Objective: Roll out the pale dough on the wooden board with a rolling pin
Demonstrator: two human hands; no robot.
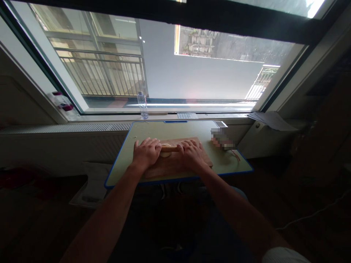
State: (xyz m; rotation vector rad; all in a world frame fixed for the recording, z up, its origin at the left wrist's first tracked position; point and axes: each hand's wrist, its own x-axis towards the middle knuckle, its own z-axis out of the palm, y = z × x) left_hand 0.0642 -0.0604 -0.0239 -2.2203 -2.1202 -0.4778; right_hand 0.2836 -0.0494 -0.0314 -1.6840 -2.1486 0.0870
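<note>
In the head view, the left hand (147,151) curls over the ten o'clock end of a wooden rolling pin (170,149), the right hand (192,152) over its two o'clock end, neither spread wide. The pin lies across pale dough (165,155), left of centre on a wooden cutting board (175,166). Good rolling here calls for level wrists, equal palm pressure and the dough centred under the pin. The hands hide the pin's ends and fingertips' undersides; the dough's thickness is unclear. At two o'clock, an item (223,140) is pixelated beyond naming.
</note>
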